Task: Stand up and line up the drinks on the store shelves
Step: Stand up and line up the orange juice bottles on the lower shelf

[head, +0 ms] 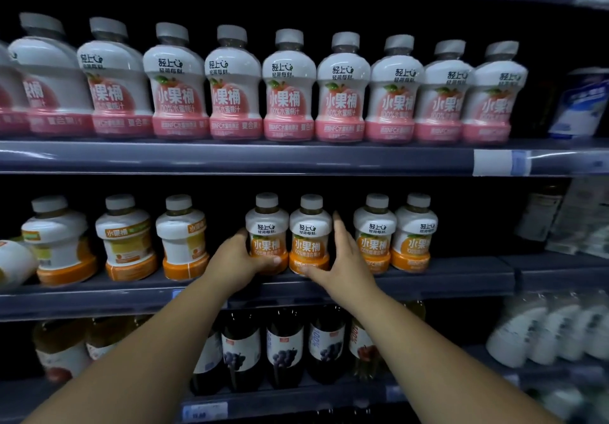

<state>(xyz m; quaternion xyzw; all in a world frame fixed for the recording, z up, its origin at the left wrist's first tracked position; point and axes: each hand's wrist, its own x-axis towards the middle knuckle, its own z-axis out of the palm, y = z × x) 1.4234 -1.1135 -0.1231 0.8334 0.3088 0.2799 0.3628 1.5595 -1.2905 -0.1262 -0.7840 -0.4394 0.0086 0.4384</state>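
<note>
Dim store shelving, three tiers in view. Up on the top shelf [230, 156], a tidy row of pink bottles [288, 94]: upright, labels forward, shoulder to shoulder. Looks like the standard to match.

Down on the middle shelf [99, 305], works on the orange drinks. Holds the first orange bottle [267, 235] in the left grip [235, 260], fingers curled round its side and thumb across the lower front, closed on it. Lays the right grip [342, 255] against the far side of the second orange bottle [309, 235], fingers straight and pointing up, thumb along the base, not curled round it. Brackets the pair from both sides, likely to press the two together and square them at the shelf's front edge, labels out. Both upright, touching, between the grips.

Just to the right, past a small gap, two more orange bottles [374, 239], standing and facing forward. To the left, well apart, three turned bottles [127, 235] showing side labels. At the picture's edge, a fallen bottle [13, 262], seemingly on its side. Probably work left to do.

Below, dark juice bottles [283, 348], partly hidden by the forearms.
</note>
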